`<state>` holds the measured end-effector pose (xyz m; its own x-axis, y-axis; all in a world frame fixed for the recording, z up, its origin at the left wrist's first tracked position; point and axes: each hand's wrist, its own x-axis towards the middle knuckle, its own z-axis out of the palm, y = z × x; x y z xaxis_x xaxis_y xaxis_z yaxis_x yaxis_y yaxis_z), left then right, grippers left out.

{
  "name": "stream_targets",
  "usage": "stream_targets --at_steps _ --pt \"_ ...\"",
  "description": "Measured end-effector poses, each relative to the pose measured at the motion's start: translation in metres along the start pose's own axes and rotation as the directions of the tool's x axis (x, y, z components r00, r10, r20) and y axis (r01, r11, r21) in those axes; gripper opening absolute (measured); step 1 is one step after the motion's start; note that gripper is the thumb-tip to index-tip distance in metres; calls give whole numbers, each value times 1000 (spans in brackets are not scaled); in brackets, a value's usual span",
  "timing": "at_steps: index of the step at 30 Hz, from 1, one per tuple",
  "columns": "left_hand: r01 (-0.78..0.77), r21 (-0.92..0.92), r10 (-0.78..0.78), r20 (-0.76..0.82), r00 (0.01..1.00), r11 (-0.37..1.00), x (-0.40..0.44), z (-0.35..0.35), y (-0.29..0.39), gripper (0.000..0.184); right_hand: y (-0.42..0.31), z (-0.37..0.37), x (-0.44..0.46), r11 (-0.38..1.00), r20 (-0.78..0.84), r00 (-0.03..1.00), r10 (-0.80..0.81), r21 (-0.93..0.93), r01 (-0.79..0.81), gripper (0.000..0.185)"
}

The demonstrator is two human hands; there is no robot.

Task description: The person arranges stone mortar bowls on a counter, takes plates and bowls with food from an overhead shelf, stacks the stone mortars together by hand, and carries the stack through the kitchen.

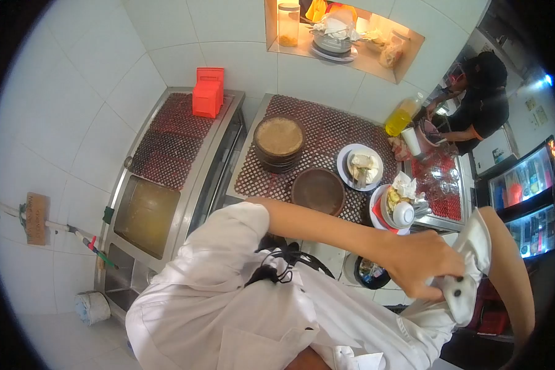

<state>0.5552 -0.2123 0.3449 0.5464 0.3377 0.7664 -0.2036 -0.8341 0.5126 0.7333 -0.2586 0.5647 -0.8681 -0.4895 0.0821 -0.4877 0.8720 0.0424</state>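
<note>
The left hand (419, 262) pinches the white buttoned fabric sleeve (441, 314) around the right upper arm; the right hand is out of view, so its state cannot be told. Adjusting this sleeve seems the step in hand, and working it further calls for a firm pinch near the edge. Two dark round buttons (457, 293) show there. Beyond stand one shallow brown round bowl (318, 192), one stack of brown round dishes (279, 137), its layers too close to count, and one clear bottle of yellow liquid (401, 118).
</note>
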Motion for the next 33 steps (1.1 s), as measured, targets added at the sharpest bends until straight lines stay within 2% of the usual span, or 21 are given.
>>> stream_targets --at_steps 1,5,9,13,16,18,19,20,22,23,24,25,26,29,33 --pt "-34 25 35 -7 999 999 5 5 2 26 -3 0 0 1000 5 1000 -20 1 20 42" --pt "-332 61 328 74 942 941 14 42 13 23 -13 3 2 996 26 996 -86 8 86 39" --pt "-392 -20 392 78 917 920 0 53 27 20 -36 0 1 987 26 986 -163 2 163 37" --pt "-207 -56 212 125 969 977 -32 66 32 25 -69 -6 5 965 13 965 -262 -26 263 35" --pt "-158 62 138 254 957 985 -16 55 34 32 -59 -10 13 975 6 976 -216 44 216 30" --pt "-166 83 152 155 976 983 1 52 37 34 -29 -12 17 979 9 990 -144 149 141 27" --pt "-167 96 157 107 982 981 11 50 38 36 -12 -11 13 967 13 977 -212 148 207 26" --pt "-106 127 62 307 950 986 24 48 37 37 4 -8 2 951 17 961 -278 146 272 29" --pt "-89 92 28 520 854 992 39 57 24 40 11 -1 -6 976 33 987 -160 157 153 39" --pt "-73 75 12 613 790 994 49 65 14 42 5 4 -8 985 46 999 26 172 -34 44" --pt "-221 153 99 564 820 963 54 82 -5 40 7 9 -11 982 67 992 106 152 -115 48" --pt "-278 177 126 583 802 944 56 96 -23 38 10 14 -14 972 88 979 185 130 -195 52" --pt "-275 158 131 594 794 948 58 99 -28 37 19 19 -18 982 115 980 162 80 -172 55" --pt "-138 -29 130 573 809 990 63 88 -10 32 34 18 -14 985 138 977 165 33 -171 66" --pt "-21 -332 159 393 906 943 54 50 46 27 40 8 7 970 91 978 188 139 -199 53"
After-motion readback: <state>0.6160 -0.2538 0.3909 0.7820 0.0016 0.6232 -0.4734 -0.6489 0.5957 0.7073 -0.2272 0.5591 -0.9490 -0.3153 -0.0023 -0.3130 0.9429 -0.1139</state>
